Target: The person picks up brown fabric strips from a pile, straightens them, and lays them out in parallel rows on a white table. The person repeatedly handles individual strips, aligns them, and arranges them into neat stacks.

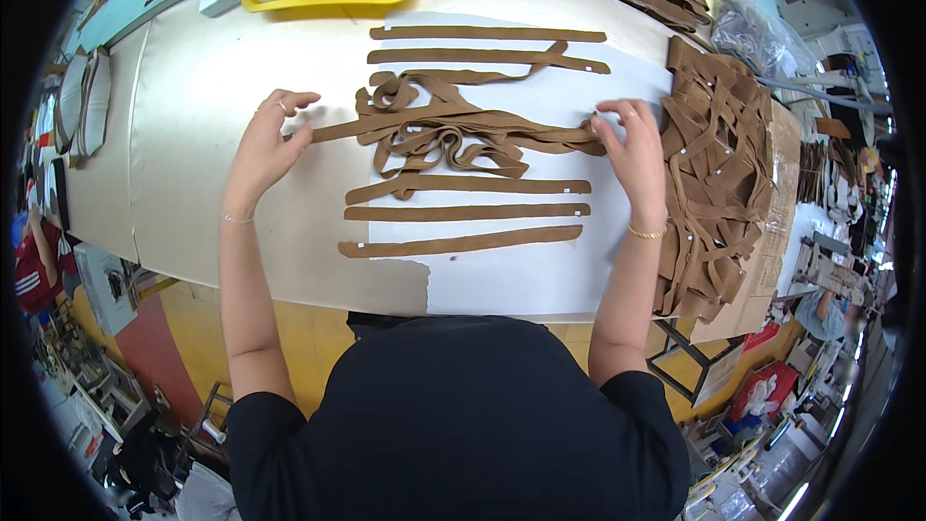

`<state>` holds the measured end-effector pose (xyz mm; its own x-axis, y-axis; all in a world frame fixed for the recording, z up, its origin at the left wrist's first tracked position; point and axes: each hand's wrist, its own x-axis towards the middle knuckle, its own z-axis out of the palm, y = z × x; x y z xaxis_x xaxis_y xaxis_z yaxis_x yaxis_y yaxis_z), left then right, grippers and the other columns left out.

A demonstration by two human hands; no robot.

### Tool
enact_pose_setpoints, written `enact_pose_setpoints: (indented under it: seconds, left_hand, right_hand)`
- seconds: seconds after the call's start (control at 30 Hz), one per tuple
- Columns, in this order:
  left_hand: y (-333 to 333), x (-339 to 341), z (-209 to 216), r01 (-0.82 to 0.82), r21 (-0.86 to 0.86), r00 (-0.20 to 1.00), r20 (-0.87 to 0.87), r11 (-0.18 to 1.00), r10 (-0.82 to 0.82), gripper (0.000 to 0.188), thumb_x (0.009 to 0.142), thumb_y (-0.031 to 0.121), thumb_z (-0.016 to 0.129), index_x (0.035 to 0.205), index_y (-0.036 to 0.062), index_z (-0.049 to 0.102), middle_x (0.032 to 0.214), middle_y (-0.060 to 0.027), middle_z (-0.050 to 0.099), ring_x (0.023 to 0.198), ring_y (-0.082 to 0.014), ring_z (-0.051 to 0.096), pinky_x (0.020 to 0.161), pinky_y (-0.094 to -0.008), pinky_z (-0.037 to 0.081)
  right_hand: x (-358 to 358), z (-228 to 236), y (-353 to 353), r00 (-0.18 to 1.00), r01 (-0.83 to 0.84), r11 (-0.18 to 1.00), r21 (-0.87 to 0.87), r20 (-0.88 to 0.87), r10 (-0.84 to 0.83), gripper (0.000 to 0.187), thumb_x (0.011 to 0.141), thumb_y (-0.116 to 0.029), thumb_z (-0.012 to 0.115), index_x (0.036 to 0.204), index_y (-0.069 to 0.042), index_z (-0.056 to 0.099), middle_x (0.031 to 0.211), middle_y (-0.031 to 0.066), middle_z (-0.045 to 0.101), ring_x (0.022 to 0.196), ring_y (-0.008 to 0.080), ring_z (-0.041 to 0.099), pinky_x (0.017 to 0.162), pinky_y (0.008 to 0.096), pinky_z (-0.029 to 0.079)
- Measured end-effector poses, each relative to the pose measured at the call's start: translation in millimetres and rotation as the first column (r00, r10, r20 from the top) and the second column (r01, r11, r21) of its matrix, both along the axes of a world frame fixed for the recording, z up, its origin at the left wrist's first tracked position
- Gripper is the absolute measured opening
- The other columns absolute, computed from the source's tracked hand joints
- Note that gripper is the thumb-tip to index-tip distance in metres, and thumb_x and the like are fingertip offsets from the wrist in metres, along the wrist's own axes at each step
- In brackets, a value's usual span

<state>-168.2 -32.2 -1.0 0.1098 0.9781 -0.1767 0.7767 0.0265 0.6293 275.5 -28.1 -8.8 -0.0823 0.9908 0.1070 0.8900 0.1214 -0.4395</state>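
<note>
Touching brown strips [386, 123], hands [266, 143] [635, 147] half-open

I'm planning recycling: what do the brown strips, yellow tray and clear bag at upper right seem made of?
Brown strips: perhaps leather or a suede-like synthetic; matte, limp and curling, but the look can't settle which.
Yellow tray: probably moulded plastic, smooth, with even colour and rounded corners.
Clear bag: likely thin plastic film; shiny, see-through, crinkled.
</note>
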Motion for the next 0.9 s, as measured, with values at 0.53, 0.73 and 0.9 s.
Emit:
enact_pose_setpoints:
  seconds: [0.53,0.73,0.9]
  left_hand:
    - [52.2,17.6,-23.6,-0.059,-0.091,0.952,0.295,0.994,0.083,0.009,0.088,0.007,0.065,0.091,0.0017,0.059,0.078,-0.0001,0.060,0.069,-0.0065,0.057,0.064,-0.0207,0.047]
    - [56.2,-1.8,-22.2,-0.122,-0.106,0.983,0.128,0.987,0.135,0.019,0.089,0.008,0.059,0.107,0.0039,0.060,0.072,0.0013,0.055,0.064,-0.0068,0.052,0.061,-0.0230,0.045]
    - [54.1,3.2,-20.5,-0.075,0.014,0.997,-0.031,0.997,0.075,0.032,0.088,0.007,0.057,0.120,0.0100,0.059,0.078,-0.0015,0.055,0.065,-0.0104,0.052,0.066,-0.0269,0.048]
  right_hand:
    - [-73.0,-16.8,34.0,0.981,-0.194,0.959,0.206,0.029,0.192,0.009,0.079,-0.010,0.070,0.086,-0.011,0.064,0.082,0.0015,0.064,0.091,0.0210,0.057,0.088,0.0390,0.039]
    - [-54.8,-18.3,31.7,0.992,-0.093,0.985,0.146,-0.076,0.105,0.010,0.082,-0.006,0.065,0.088,-0.008,0.056,0.077,0.0063,0.064,0.071,0.0243,0.060,0.083,0.0363,0.042]
    - [-40.3,-17.8,36.4,0.996,-0.028,0.988,0.149,-0.075,0.039,0.012,0.080,-0.001,0.060,0.088,-0.006,0.053,0.080,0.0085,0.062,0.068,0.0278,0.058,0.075,0.0371,0.042]
